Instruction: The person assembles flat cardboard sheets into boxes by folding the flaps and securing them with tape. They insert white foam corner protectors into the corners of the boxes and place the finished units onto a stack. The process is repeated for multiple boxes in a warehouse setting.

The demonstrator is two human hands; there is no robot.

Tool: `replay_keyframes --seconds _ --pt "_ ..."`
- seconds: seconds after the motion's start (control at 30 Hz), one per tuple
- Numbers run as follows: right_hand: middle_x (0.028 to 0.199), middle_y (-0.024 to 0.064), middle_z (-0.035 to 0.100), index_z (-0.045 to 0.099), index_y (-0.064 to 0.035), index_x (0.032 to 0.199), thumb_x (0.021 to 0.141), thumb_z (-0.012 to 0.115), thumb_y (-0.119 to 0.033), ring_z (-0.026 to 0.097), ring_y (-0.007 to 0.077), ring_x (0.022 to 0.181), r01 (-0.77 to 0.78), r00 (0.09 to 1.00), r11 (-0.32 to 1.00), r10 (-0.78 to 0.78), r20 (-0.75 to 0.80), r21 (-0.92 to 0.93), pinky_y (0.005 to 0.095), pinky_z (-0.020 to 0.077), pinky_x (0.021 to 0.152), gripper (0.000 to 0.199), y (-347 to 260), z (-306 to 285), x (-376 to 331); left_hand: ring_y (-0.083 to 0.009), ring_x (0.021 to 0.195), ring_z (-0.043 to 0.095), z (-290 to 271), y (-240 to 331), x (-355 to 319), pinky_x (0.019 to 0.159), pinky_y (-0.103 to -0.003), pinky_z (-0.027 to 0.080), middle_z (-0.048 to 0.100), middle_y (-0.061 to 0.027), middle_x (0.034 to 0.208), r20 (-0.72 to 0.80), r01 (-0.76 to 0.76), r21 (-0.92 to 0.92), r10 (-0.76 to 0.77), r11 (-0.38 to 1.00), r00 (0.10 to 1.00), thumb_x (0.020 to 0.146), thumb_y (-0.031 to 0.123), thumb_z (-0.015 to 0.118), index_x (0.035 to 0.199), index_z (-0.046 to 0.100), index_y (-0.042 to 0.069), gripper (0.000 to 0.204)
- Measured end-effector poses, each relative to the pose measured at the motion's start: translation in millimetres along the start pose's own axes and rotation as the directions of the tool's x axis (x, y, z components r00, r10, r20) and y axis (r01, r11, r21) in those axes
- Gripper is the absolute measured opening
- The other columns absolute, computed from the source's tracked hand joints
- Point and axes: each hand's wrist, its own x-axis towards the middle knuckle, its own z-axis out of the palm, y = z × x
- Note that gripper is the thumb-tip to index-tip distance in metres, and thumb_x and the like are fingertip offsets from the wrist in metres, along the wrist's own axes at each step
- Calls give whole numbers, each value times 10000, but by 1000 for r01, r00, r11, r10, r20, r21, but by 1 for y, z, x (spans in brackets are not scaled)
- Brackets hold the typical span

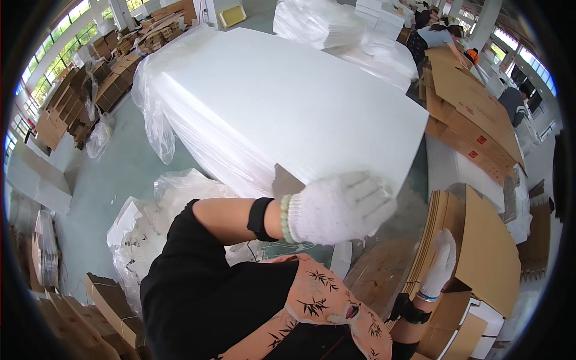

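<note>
The left grip [345, 207] covers the near corner of the white board [288, 102]; no telling if it pinches. The right grip [443, 258], fingers straight, is beside brown cardboard [492, 240]. Beyond, a brown box [474, 99] has red marks [481, 140].

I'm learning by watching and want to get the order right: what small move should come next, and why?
Probably bring the right hand over to the white sheet. The left hand is spread at the sheet's near edge, while the right is off beside the brown cardboard, fingers straight and apparently gripping nothing.
</note>
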Motion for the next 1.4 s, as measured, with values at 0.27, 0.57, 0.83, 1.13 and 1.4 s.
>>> replay_keyframes --seconds 0.27,0.57,0.83,1.13,1.4 --pt "1354 165 529 401 5 1430 998 505 -423 549 279 1199 -281 937 535 332 108 797 411 455 1014 617 -64 -90 -30 -235 987 626 82 184 103 892 -335 517 658 -84 1027 -175 -377 -449 334 810 926 742 190 630 1035 673 29 337" --pt "1232 160 612 517 48 1303 975 582 -212 600 297 1136 146 485 846 391 -782 513 426 485 1003 423 -16 -300 -165 -249 1102 588 204 276 156 993 -376 478 607 -98 1161 -267 -560 -766 637 314 723 707 172 673 1097 607 53 413" --pt "1153 177 678 619 39 1229 971 617 -190 664 295 1039 -631 159 670 -381 -911 -391 378 546 869 345 -87 -302 -329 -294 1144 592 293 291 201 986 -398 479 601 -129 1216 -108 -486 -843 811 232 574 743 220 697 1195 587 54 494" --pt "1193 161 623 513 102 1296 983 584 -125 627 235 994 -405 -236 850 -454 -859 -337 340 560 820 394 -141 -249 -288 -268 724 655 360 340 216 602 -412 519 625 -57 813 -143 -554 -831 940 56 310 828 289 623 826 608 85 204" --pt "1098 158 656 564 112 1215 961 574 -85 639 216 909 -792 -29 523 -548 -836 -315 306 546 750 322 -113 -227 -230 -265 684 653 367 338 214 589 -402 514 631 -78 766 -180 -503 -864 947 -23 266 863 325 584 741 631 84 274"
